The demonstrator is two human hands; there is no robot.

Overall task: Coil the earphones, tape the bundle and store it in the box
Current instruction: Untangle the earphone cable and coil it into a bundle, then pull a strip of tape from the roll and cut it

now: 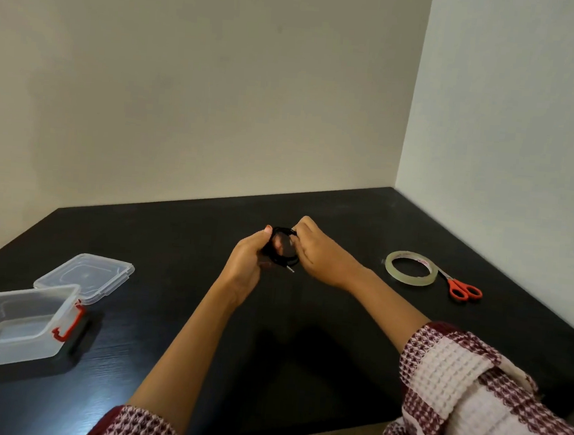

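Black earphones (281, 247) are wound into a small coil, held above the middle of the black table (303, 338). My left hand (246, 264) grips the coil's left side, thumb on top. On the coil's right side my right hand (317, 254) pinches it, and the metal plug tip pokes out below. A roll of clear tape (410, 271) lies flat on the table to the right of my hands. At the far left stands the clear plastic box (16, 328) with red latches, open, its lid (85, 277) lying just behind it.
Orange-handled scissors (463, 290) lie right next to the tape roll, blades partly under it. Walls meet the table at the back and on the right. The table's near edge runs along the bottom between my patterned sleeves.
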